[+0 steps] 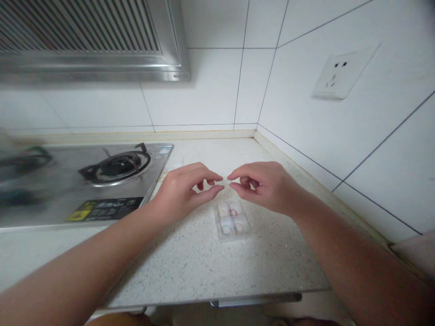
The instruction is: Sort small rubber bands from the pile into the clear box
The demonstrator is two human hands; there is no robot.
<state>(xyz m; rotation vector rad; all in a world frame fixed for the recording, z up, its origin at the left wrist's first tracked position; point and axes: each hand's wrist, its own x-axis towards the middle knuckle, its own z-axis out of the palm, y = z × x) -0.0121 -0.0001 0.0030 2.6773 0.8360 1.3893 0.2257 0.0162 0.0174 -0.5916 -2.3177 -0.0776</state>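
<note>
My left hand (183, 190) and my right hand (265, 185) are raised over the counter, fingertips almost meeting. Thumb and index finger of each are curled towards each other in a pinch. Something faint and pale seems to lie between the fingertips, too small to make out. Just below them, on the counter, sits a clear plastic box (233, 233) divided into compartments. Thin rings in yellowish, red, whitish and orange tones lie in its compartments. Beside my left wrist, some thin yellowish rings (163, 175) lie near the stove edge, partly hidden by that hand.
The speckled counter (190, 262) meets a tiled wall corner behind. A gas stove (61, 181) with a black burner (120, 164) is set in at the left. Above it hangs a metal range hood (102, 65). A wall socket (343, 72) is at the right. A drawer handle (258, 299) runs below the front edge.
</note>
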